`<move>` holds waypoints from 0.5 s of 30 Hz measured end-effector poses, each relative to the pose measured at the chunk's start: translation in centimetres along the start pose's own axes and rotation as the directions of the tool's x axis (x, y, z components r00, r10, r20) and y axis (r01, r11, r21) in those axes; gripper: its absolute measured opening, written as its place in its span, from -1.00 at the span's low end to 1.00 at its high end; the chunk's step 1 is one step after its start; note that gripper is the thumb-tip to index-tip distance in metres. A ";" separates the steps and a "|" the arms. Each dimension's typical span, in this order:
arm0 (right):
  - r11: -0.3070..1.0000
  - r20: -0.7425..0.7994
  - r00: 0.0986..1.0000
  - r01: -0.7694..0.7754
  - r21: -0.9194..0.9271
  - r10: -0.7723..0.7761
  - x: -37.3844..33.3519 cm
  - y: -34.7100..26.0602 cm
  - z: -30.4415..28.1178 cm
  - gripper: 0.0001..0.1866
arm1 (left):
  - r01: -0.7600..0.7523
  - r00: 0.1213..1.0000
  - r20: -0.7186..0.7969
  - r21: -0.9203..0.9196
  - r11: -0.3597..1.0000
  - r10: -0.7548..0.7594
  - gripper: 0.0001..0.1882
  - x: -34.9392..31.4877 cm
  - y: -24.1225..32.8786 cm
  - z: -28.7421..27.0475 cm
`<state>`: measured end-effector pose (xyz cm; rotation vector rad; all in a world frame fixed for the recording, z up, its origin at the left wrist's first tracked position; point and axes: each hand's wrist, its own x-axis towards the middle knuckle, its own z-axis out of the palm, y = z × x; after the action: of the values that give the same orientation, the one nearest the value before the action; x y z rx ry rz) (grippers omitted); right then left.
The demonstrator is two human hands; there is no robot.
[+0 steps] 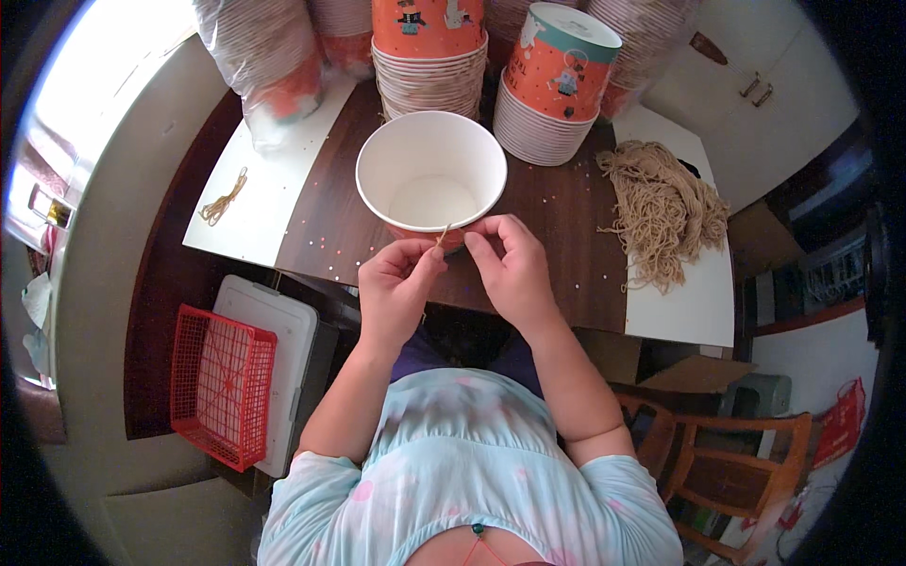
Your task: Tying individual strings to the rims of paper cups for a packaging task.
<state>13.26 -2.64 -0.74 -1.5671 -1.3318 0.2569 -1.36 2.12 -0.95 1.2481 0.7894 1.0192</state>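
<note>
A large paper bucket (429,179), white inside with an orange outside, stands at the front middle of the table, its open mouth toward me. At its near rim, my left hand (394,288) pinches a thin tan cord (442,236) between thumb and fingertips. My right hand (514,274) is closed in a pinch just to the right, by the bucket's near wall. What lies between its fingertips is too small to make out, possibly part of the same cord. A loose heap of tan cords (665,212) lies on the table's right white part.
Behind the bucket rise nested stacks of orange buckets (429,75), one tilted stack (562,75), and plastic-wrapped stacks (260,57). A small cord bundle (224,196) lies at left. Below it are a red basket (222,387) and white-lidded bin (293,330). A wooden chair (736,472) stands lower right.
</note>
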 end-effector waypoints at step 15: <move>0.436 0.367 0.836 -0.531 0.727 0.407 -1.0 1.1 3.0 -0.78 | 0.032 0.998 0.050 -0.053 0.998 -0.029 -0.86 0.4 -0.4 -0.7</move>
<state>11.49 -1.67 -3.39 -1.0532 -0.6180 1.1925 -1.80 2.75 -1.46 1.2077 0.7366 0.9758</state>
